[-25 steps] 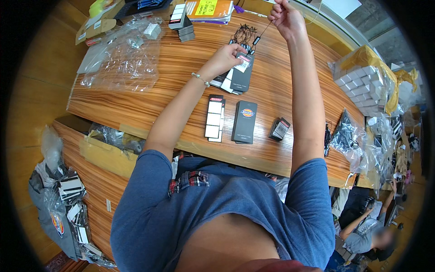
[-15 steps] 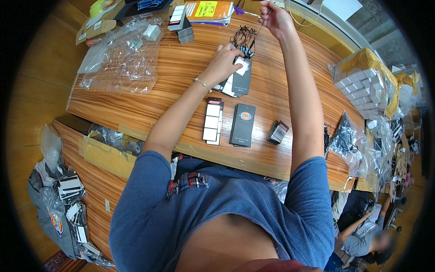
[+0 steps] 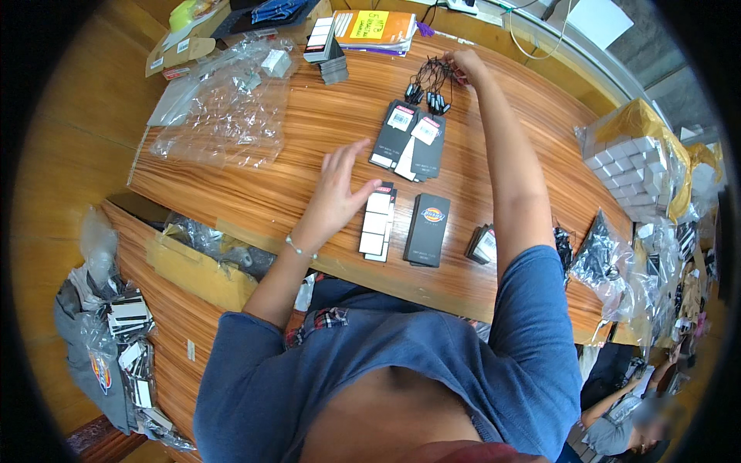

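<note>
My left hand point(image 3: 337, 189) hovers open over the table, fingers apart and holding nothing, beside a stack of black-edged tags with white label panels point(image 3: 377, 224). My right hand point(image 3: 465, 68) is farther off, fingers closed on the black hang-tag strings point(image 3: 434, 77). These strings run to two overlapping piles of finished hang tags point(image 3: 427, 154), dark grey cards with white barcode stickers. Between the piles and me lies a stack of dark grey cards with an oval emblem point(image 3: 427, 231). To its right sits a small bundle of folded tags point(image 3: 482, 243).
Clear plastic bags point(image 3: 220, 116) lie at the left. A stack of labels point(image 3: 324, 50) and an orange notebook point(image 3: 370, 32) stand at the back. A wrapped block of small white boxes point(image 3: 629, 166) and a plastic bag of black strings point(image 3: 594, 247) are at right. A co-worker sits lower right.
My left hand has left the hang-tag pile and come back toward me, opening. My right hand has lowered from the raised string to the string bunch. The tags now lie in two overlapping piles.
</note>
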Action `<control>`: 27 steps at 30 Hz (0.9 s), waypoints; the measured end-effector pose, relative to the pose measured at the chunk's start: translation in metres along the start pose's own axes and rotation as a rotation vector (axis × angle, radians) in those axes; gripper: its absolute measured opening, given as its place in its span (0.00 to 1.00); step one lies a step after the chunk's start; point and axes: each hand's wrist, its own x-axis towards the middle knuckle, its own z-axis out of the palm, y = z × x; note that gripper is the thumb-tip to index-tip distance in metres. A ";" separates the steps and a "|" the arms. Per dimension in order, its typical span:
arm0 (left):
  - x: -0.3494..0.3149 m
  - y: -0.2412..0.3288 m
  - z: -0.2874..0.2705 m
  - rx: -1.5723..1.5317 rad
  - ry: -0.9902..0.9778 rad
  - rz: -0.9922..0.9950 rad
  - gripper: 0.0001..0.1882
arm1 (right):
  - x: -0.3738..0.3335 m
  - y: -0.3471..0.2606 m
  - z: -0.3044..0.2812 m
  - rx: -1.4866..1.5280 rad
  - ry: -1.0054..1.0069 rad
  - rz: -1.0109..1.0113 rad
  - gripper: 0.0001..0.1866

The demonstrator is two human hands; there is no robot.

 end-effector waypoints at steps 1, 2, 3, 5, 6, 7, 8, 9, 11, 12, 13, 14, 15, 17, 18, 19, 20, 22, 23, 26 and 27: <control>-0.003 0.003 0.001 0.054 -0.016 0.049 0.31 | -0.001 0.007 0.002 0.046 0.001 -0.011 0.16; -0.008 0.007 0.004 0.100 -0.038 0.097 0.31 | -0.025 0.000 0.002 0.088 0.040 -0.014 0.18; -0.011 0.013 0.006 0.142 -0.065 0.150 0.30 | -0.012 0.009 -0.005 0.030 0.058 -0.098 0.18; -0.011 0.025 0.014 0.160 -0.158 0.208 0.31 | -0.036 0.009 -0.019 -0.048 0.088 -0.273 0.19; -0.006 0.033 0.020 0.166 -0.224 0.256 0.31 | -0.034 0.034 -0.045 -0.081 0.160 -0.330 0.18; -0.008 0.033 0.022 0.199 -0.263 0.249 0.32 | -0.101 -0.005 -0.021 -0.069 0.113 -0.397 0.09; -0.005 0.036 0.030 0.215 -0.263 0.258 0.35 | -0.136 -0.002 -0.035 -0.090 0.055 -0.407 0.08; -0.002 0.037 0.037 0.232 -0.273 0.261 0.35 | -0.168 0.013 -0.046 -0.214 -0.029 -0.469 0.13; 0.001 0.037 0.047 0.298 -0.264 0.243 0.37 | -0.233 0.037 -0.050 -0.383 -0.125 -0.602 0.18; 0.003 0.036 0.051 0.296 -0.247 0.248 0.36 | -0.271 0.049 -0.049 -0.444 -0.106 -0.650 0.17; 0.005 0.036 0.052 0.277 -0.265 0.256 0.35 | -0.300 0.058 -0.053 -0.531 -0.178 -0.415 0.17; 0.006 0.036 0.051 0.256 -0.285 0.261 0.33 | -0.327 0.065 -0.051 -0.540 -0.102 -0.375 0.16; 0.007 0.037 0.051 0.236 -0.303 0.266 0.32 | -0.343 0.077 -0.050 -0.607 -0.036 -0.253 0.15; 0.006 0.037 0.053 0.230 -0.250 0.266 0.30 | -0.363 0.094 -0.040 -0.740 0.092 -0.279 0.17; 0.007 0.037 0.053 0.236 -0.237 0.264 0.30 | -0.366 0.105 -0.036 -0.713 0.123 -0.292 0.18; 0.007 0.037 0.053 0.247 -0.227 0.265 0.30 | -0.367 0.117 -0.032 -0.680 0.156 -0.306 0.19; 0.008 0.040 0.052 0.204 -0.208 0.262 0.29 | -0.366 0.125 -0.028 -0.699 0.217 -0.338 0.20; 0.008 0.043 0.050 0.177 -0.194 0.274 0.28 | -0.366 0.131 -0.025 -0.634 0.255 -0.339 0.20; 0.007 0.045 0.049 0.165 -0.187 0.279 0.28 | -0.366 0.133 -0.024 -0.600 0.272 -0.340 0.20; 0.005 0.050 0.048 -0.355 -0.451 -0.225 0.22 | -0.366 0.135 -0.021 -0.387 0.284 -0.224 0.16; 0.002 0.049 0.048 -0.524 -0.422 -0.237 0.20 | -0.365 0.136 -0.020 -0.316 0.290 -0.185 0.14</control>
